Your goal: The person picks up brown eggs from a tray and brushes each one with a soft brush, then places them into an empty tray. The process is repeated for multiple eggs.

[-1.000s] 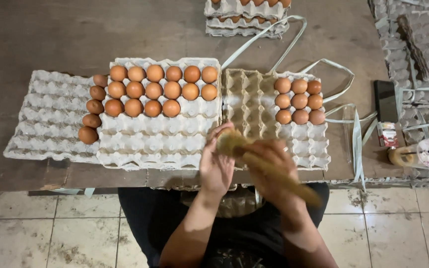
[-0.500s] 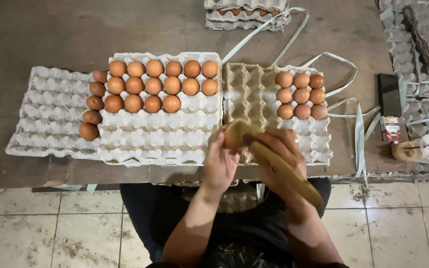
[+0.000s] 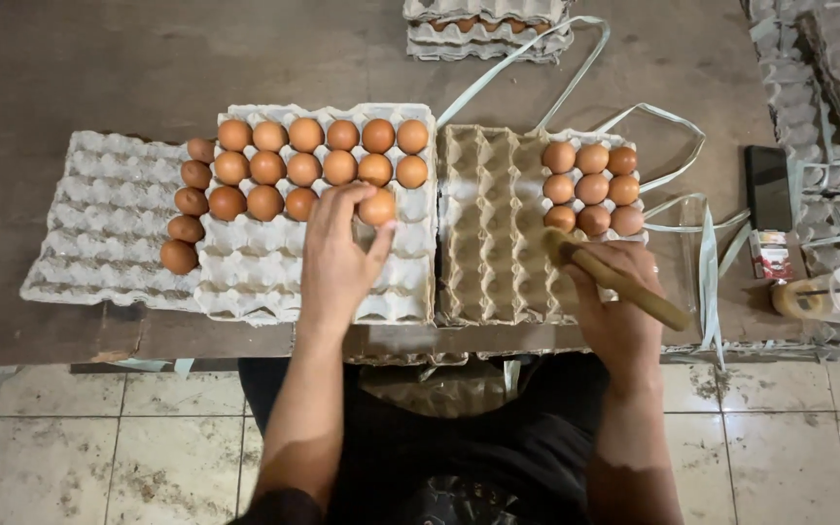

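My left hand (image 3: 337,262) reaches over the white egg tray (image 3: 245,282) and its fingertips grip a brown egg (image 3: 377,207) set in the tray's third row, beside several other brown eggs (image 3: 305,165). My right hand (image 3: 614,301) is closed round a wooden-handled brush (image 3: 624,282), whose head lies at the edge of the brown cardboard tray (image 3: 488,224). Just beyond that hand, several brown eggs (image 3: 592,187) sit on another white tray (image 3: 576,136).
An empty white tray (image 3: 89,224) lies at the left with several eggs (image 3: 187,214) along its right edge. Stacked trays (image 3: 483,24) stand at the back; pale straps (image 3: 673,175), a dark phone (image 3: 768,173), a small packet and a tape roll (image 3: 809,297) lie at the right. The table edge (image 3: 148,340) is near my body.
My hands were together in front of my body with the egg against the brush. The left hand has carried the egg out to the white tray; the right hand moved right with the brush.
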